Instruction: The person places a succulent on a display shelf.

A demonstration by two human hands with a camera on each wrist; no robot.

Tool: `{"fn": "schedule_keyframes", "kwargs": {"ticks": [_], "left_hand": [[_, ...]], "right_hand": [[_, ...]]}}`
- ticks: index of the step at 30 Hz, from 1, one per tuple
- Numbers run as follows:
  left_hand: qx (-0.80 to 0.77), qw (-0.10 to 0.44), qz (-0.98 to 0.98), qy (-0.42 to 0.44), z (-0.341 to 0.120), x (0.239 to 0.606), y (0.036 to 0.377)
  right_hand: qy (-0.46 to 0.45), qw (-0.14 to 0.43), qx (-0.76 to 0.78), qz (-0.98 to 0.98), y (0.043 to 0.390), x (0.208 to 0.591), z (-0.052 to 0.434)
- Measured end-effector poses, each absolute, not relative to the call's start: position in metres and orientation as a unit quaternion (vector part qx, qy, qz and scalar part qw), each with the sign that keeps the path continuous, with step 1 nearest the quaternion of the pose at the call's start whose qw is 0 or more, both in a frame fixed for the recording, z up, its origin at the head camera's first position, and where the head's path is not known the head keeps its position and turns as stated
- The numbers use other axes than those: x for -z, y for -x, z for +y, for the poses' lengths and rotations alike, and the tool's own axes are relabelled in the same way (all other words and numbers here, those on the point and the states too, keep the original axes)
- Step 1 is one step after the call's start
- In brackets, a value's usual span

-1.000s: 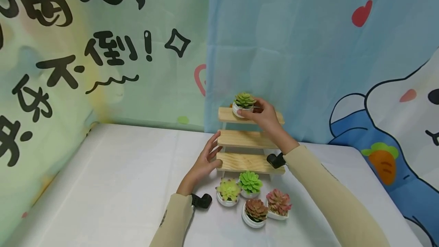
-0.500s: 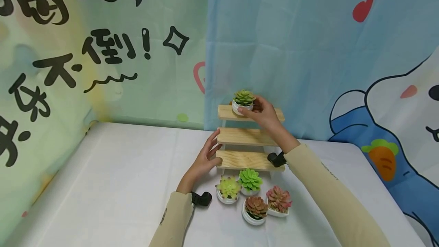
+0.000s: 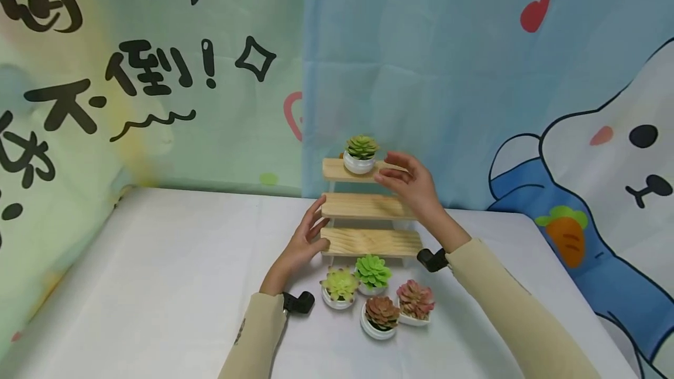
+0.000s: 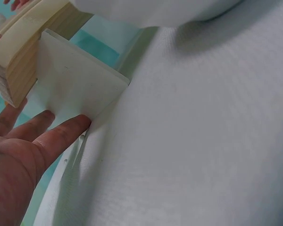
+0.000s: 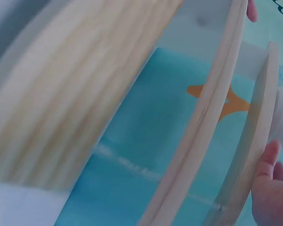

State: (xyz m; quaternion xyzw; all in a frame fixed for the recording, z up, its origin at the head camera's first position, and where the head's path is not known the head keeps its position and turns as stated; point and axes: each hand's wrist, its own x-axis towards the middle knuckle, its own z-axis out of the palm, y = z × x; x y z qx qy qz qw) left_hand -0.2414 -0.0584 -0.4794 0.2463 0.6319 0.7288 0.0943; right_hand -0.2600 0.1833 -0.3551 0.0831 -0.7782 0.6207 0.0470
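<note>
Right hand [image 3: 408, 183] hovers at the top shelf [image 3: 337, 169] of the stand [image 3: 368, 241], fingers loosely spread and holding nothing, just beside the green plant [image 3: 360, 154] that sits on that shelf's left part; left hand [image 3: 305, 241] rests with straight fingers against the stand's left end, touching the lowest shelf. Four more plants [image 3: 376, 300] cluster on the white surface [image 3: 158, 262] just before the stand, near both wrists.

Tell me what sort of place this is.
Probably a staged indoor tabletop set: a table under a white cloth, cartoon-printed fabric backdrops hung behind it, and a small wooden tiered stand with potted succulents grouped before it.
</note>
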Motion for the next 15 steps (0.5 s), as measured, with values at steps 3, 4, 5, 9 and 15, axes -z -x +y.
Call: {"fn": "schedule_keyframes", "kwargs": {"ticks": [3, 4, 5, 9, 15], "left_hand": [[-0.730, 0.098, 0.633, -0.239, -0.058, 0.483, 0.241], [-0.731, 0.101, 0.633, -0.235, -0.058, 0.482, 0.240], [-0.732, 0.106, 0.632, -0.233, -0.058, 0.480, 0.239], [-0.734, 0.114, 0.628, -0.232, -0.060, 0.465, 0.232], [-0.730, 0.116, 0.632, -0.234, -0.060, 0.452, 0.225]], "right_hand": [[-0.096, 0.055, -0.630, -0.769, 0.251, 0.358, 0.190], [-0.102, 0.056, -0.630, -0.768, 0.248, 0.358, 0.193], [-0.107, 0.057, -0.629, -0.768, 0.244, 0.359, 0.196], [-0.122, 0.044, -0.622, -0.772, 0.229, 0.360, 0.207], [-0.125, 0.012, -0.607, -0.785, 0.201, 0.364, 0.224]]}}
